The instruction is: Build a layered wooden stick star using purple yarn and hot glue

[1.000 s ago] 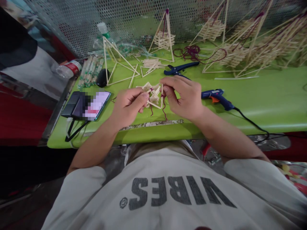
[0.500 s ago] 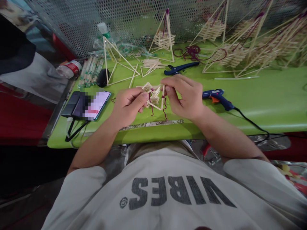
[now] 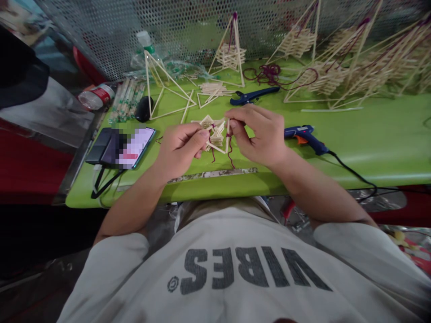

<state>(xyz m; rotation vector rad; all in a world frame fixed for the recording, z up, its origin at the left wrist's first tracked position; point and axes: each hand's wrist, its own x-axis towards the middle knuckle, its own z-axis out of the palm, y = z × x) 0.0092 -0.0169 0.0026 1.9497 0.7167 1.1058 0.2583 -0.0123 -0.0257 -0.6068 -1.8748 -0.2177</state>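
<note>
Between my hands is a small stacked wooden-stick frame (image 3: 217, 139) with purple yarn (image 3: 230, 154) tied on its sticks and hanging in loose ends. My left hand (image 3: 183, 146) pinches the frame's left side between thumb and fingers. On the other side, my right hand (image 3: 257, 134) is closed on a stick at the frame's right, near a yarn knot. The fingertips hide part of the sticks. Beyond the hands lies a pile of loose wooden sticks (image 3: 213, 89).
A blue glue gun (image 3: 306, 137) lies to the right, its cord trailing off the green table (image 3: 377, 148). Behind are a blue cutter (image 3: 254, 95), a yarn tangle (image 3: 269, 74) and several stick pyramids (image 3: 232, 56). A phone (image 3: 138, 146) rests at left; a person stands beyond.
My right hand has tipped the right-hand stick slightly inward to the left. My left hand stays in place. The person at the left has shifted a little.
</note>
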